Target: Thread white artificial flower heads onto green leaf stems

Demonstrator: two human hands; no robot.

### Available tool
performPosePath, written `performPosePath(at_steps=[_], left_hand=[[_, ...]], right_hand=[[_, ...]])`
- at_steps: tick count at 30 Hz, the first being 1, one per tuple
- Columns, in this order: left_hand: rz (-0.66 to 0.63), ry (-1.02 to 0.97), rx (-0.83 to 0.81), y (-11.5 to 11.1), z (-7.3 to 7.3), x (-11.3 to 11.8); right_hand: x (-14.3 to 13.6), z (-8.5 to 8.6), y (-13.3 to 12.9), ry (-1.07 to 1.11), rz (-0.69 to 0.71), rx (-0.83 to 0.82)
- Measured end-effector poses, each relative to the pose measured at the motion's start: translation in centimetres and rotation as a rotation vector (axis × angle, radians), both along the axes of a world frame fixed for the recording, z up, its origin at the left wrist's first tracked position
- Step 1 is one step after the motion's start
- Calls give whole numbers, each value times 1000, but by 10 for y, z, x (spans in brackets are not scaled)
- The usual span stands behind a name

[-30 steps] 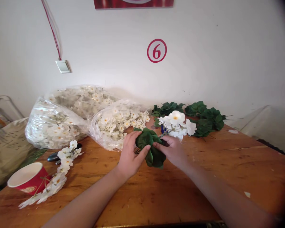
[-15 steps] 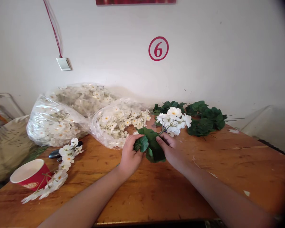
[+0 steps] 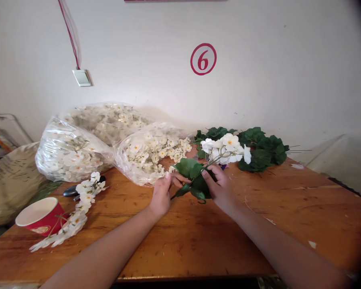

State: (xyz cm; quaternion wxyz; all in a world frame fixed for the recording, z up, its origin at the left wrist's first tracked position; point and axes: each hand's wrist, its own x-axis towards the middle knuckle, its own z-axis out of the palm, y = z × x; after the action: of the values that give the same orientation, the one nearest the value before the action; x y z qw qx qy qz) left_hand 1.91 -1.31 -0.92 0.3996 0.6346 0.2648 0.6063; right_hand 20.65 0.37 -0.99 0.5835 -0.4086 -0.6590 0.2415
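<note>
My right hand (image 3: 221, 186) pinches the green stem of an artificial flower between thumb and fingers, just below the leaves' upper end. The flower's white blossoms (image 3: 228, 148) with yellow centres lean up and to the right beyond that hand. Its dark green leaves (image 3: 189, 168) spread between my two hands. My left hand (image 3: 164, 194) is open at the lower leaves, thumb raised and apart, fingers stretched toward them. The fingertips touch or lie behind a leaf; the exact contact is partly hidden.
Clear plastic bags (image 3: 74, 150) of white blossoms lie at the back left of the wooden table (image 3: 174, 253). Green leaf bunches (image 3: 263, 146) lie at the back right. A red paper cup (image 3: 49, 220), a white flower spray (image 3: 78, 216) and a dark object (image 3: 69, 191) stand left.
My left hand has loosened from the leaf it held, its thumb now lifted. The leaves have turned and spread, and the white blossoms have shifted slightly right with my right hand.
</note>
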Motion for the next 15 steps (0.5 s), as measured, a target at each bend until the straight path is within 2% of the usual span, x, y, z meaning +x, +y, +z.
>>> performPosePath(at_steps=[3, 7, 12, 15], left_hand=[[72, -72, -164, 3, 1, 6], [143, 7, -213, 4, 2, 11], [104, 274, -101, 0, 4, 11], [198, 400, 30, -2, 5, 10]], right_hand=[[0, -2, 1, -63, -20, 161], [0, -7, 2, -57, 17, 195], [-1, -13, 6, -7, 10, 178], [-2, -15, 9, 10, -16, 185]])
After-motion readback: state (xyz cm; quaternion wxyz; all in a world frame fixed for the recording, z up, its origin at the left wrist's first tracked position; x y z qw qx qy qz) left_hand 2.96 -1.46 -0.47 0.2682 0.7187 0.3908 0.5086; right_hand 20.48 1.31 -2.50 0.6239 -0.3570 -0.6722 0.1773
